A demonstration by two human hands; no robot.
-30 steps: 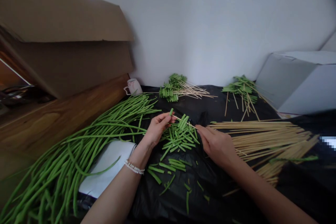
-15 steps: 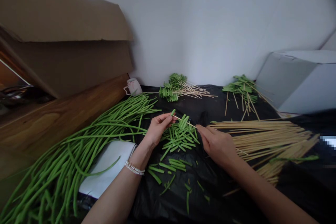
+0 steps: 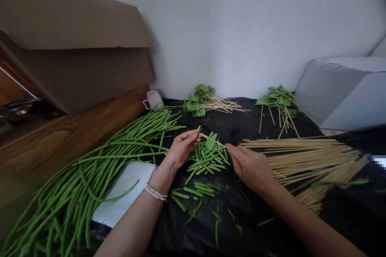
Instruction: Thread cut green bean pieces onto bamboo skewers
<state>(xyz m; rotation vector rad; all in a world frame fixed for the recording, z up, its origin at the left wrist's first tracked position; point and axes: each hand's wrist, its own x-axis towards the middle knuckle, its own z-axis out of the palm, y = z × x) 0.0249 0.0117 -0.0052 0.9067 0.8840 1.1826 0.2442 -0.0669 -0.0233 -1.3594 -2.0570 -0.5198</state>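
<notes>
My left hand (image 3: pixel 182 146) pinches a short cut piece of green bean (image 3: pixel 198 129) between thumb and fingers. The tip of a thin wooden skewer (image 3: pixel 212 139) meets that piece; whether it has gone through, I cannot tell. Gripping the skewer's other end is my right hand (image 3: pixel 250 164), fingers closed. Beneath the skewer lies a heap of cut bean pieces (image 3: pixel 208 158) on black plastic sheeting (image 3: pixel 187 241). Loose bare skewers (image 3: pixel 313 156) spread out beside my right hand. Long whole beans (image 3: pixel 99 168) are piled to the left of my left hand.
Threaded bean skewers (image 3: pixel 200 100) lie along the wall, more (image 3: pixel 279 102) at the back right. A pink-white mug (image 3: pixel 153 100) stands back left near a cardboard box (image 3: pixel 78 48). A white box (image 3: pixel 346 88) is at right. A white folded sheet (image 3: pixel 120 196) lies partly under the beans.
Almost nothing differs. Both hands keep the same hold on the bean piece and the skewer, and the whole view has shifted very slightly.
</notes>
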